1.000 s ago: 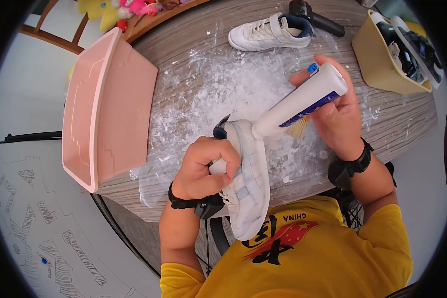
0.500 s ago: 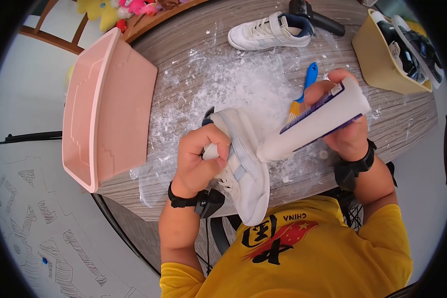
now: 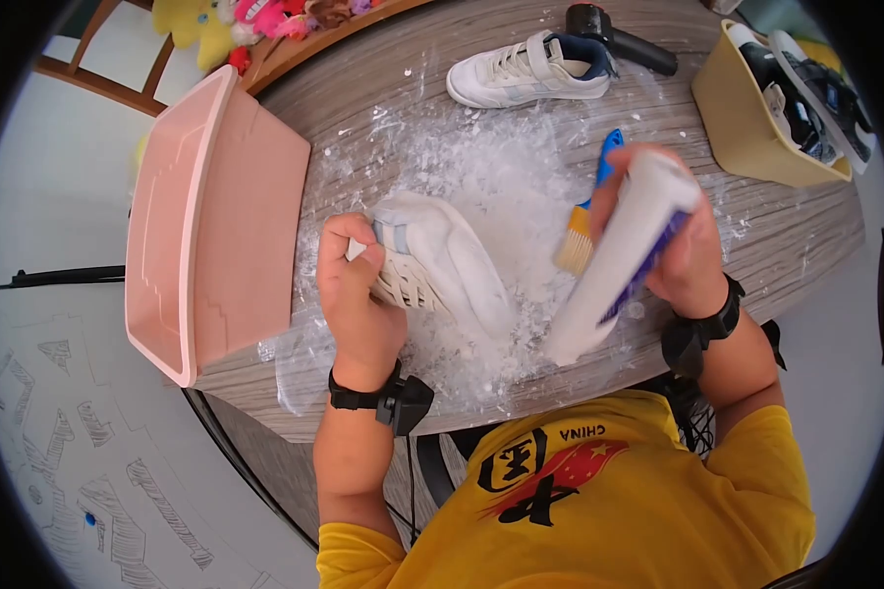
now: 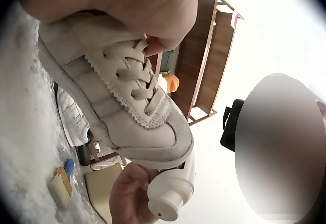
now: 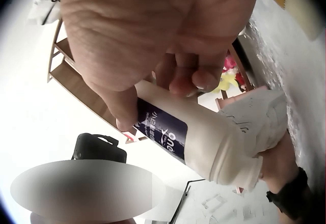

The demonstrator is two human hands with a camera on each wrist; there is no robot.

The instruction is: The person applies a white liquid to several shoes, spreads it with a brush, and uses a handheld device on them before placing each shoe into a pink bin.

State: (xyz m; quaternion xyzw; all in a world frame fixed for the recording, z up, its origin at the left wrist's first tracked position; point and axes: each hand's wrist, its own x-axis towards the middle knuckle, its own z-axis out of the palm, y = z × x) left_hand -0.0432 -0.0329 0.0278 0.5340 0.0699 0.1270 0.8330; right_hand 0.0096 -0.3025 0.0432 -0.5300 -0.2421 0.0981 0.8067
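My left hand (image 3: 359, 304) grips a white lace-up sneaker (image 3: 442, 255) by its opening, with the thumb and fingers curled over the upper. Its laces (image 4: 135, 76) and rounded toe show in the left wrist view. The toe points down and to the right over the powdery table. In my right hand (image 3: 692, 260) is a white plastic bottle (image 3: 614, 260) with a dark blue label (image 5: 163, 127). The bottle tilts mouth-down, its lower end a short way right of the sneaker's toe. Fingers wrap round its upper part; the head view blurs them.
White residue (image 3: 491, 167) covers much of the wood-grain table. A blue-handled brush (image 3: 575, 245) lies behind the bottle. Another white sneaker (image 3: 530, 74) and a black tool (image 3: 638, 49) sit at the back. A pink bin (image 3: 250, 226) stands left, a beige bin of shoes (image 3: 756, 128) right.
The sneaker has swung left and turned, its toe coming away from the person's shirt. The bottle's end, at the sneaker's side before, now stands apart from it, tilted more steeply. The brush shows more.
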